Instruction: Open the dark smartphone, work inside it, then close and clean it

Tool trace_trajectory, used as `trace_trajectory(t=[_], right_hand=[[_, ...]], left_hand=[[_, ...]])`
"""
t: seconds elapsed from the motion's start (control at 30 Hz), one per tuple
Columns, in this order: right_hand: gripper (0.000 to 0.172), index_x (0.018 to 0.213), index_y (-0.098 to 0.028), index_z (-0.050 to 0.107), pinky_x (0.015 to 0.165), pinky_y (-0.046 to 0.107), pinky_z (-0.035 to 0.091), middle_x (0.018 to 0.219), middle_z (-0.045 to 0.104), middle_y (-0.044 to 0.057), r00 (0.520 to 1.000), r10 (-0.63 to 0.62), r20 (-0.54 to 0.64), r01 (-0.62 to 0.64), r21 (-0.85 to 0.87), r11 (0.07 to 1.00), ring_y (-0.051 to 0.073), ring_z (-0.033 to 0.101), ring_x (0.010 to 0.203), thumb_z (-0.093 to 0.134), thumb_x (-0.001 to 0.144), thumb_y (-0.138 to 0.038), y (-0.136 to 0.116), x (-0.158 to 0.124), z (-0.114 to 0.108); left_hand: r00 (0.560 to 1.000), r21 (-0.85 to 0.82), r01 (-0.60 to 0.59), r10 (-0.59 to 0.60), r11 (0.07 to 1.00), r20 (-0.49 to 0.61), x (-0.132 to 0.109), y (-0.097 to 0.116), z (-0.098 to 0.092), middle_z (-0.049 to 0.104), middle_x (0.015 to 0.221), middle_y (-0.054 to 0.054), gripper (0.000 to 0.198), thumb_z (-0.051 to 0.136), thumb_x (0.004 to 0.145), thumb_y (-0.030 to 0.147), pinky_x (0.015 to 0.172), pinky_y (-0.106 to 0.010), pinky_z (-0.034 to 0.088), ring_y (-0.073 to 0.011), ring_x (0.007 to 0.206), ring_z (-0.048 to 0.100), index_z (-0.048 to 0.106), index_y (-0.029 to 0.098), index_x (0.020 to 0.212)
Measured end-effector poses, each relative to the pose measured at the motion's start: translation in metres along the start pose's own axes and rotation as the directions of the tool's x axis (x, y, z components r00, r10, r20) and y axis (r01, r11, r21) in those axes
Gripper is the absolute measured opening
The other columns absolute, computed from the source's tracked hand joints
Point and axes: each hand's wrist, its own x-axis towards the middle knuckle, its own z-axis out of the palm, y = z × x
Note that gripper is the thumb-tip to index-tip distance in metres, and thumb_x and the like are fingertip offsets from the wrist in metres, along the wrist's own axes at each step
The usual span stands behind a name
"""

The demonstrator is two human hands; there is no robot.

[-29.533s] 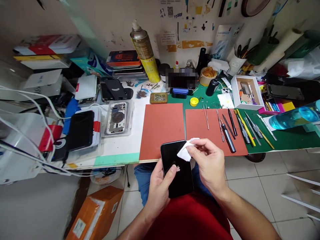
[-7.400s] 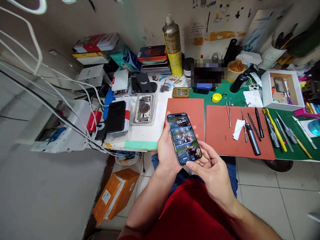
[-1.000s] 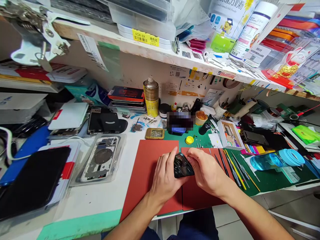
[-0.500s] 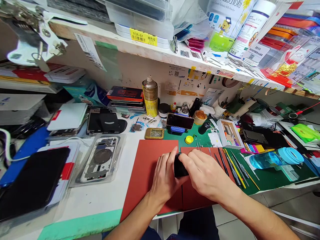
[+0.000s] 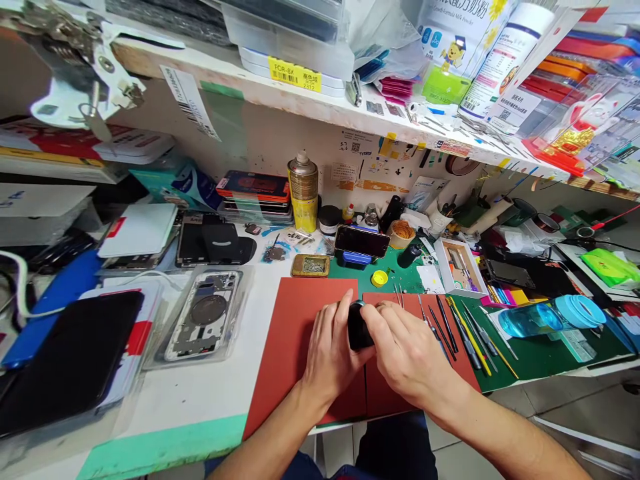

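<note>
Between my two hands is a black phone (image 5: 358, 328), tilted up over the red mat (image 5: 285, 347); most of it is hidden by fingers. My left hand (image 5: 330, 343) is closed around its left side, fingers stretched along the edge and thumb underneath. From the right, my right hand (image 5: 407, 350) grips the opposite edge with curled fingers. Whether a small tool sits in the right fingers cannot be seen. Just right of that hand lie several tweezers and slim tools, among them a yellow-handled one (image 5: 467, 333).
An opened phone housing (image 5: 203, 317) rests in a clear tray on the left, beside a dark tablet-like screen (image 5: 75, 353). Behind the mat, another phone (image 5: 363, 241) leans on a blue stand. A blue water bottle (image 5: 545, 319) lies at right. A loaded shelf (image 5: 300, 110) overhangs the bench.
The view has shifted slightly. My hands keep their hold on the phone, and its upper edge shows a little more now.
</note>
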Motion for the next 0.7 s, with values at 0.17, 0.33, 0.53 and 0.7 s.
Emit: trace_trajectory(t=[0.17, 0.33, 0.53, 0.7], right_hand=[[0.037, 0.139, -0.01, 0.057, 0.071, 0.037, 0.066, 0.094, 0.079, 0.013, 0.989, 0.114, -0.098, -0.112, 0.026, 0.993, 0.026, 0.077, 0.083, 0.038, 0.108, -0.003, -0.007, -0.009, 0.012], [0.042, 0.149, -0.01, 0.054, 0.092, 0.039, 0.071, 0.111, 0.082, 0.017, 0.949, 0.207, -0.238, -0.185, 0.111, 0.976, 0.029, 0.083, 0.105, 0.052, 0.107, -0.002, -0.014, -0.022, 0.032], [0.051, 0.159, -0.011, 0.049, 0.099, 0.043, 0.072, 0.118, 0.082, 0.018, 0.941, 0.257, -0.221, -0.237, 0.114, 0.965, 0.031, 0.082, 0.115, 0.052, 0.109, -0.003, -0.019, -0.028, 0.04], [0.056, 0.164, -0.011, 0.043, 0.103, 0.047, 0.071, 0.128, 0.08, 0.021, 0.945, 0.259, -0.199, -0.238, 0.124, 0.963, 0.033, 0.08, 0.123, 0.051, 0.109, -0.004, -0.023, -0.031, 0.042]], left_hand=[[1.0, -0.005, -0.001, 0.001, 1.0, 0.003, 0.001, 0.0, -0.003, 0.074, 0.127, -0.02, 0.067, 0.053, 0.107, 0.025, 0.089, -0.042, 0.06, -0.0313, 0.103, 0.07, 0.032, 0.011, 0.17], [0.998, -0.004, 0.019, -0.019, 1.0, 0.062, 0.001, 0.0, -0.008, 0.071, 0.13, -0.023, 0.082, 0.057, 0.108, 0.05, 0.091, -0.044, 0.06, -0.0333, 0.106, 0.07, 0.027, 0.009, 0.172], [0.999, 0.028, 0.02, -0.021, 0.999, 0.027, 0.002, 0.002, -0.006, 0.072, 0.124, -0.021, 0.079, 0.061, 0.108, 0.045, 0.088, -0.043, 0.06, -0.0325, 0.102, 0.071, 0.029, 0.01, 0.172], [1.0, 0.049, 0.022, -0.022, 0.999, 0.008, 0.003, 0.004, -0.006, 0.073, 0.124, -0.021, 0.074, 0.056, 0.11, 0.04, 0.088, -0.042, 0.059, -0.0318, 0.101, 0.072, 0.029, 0.01, 0.172]])
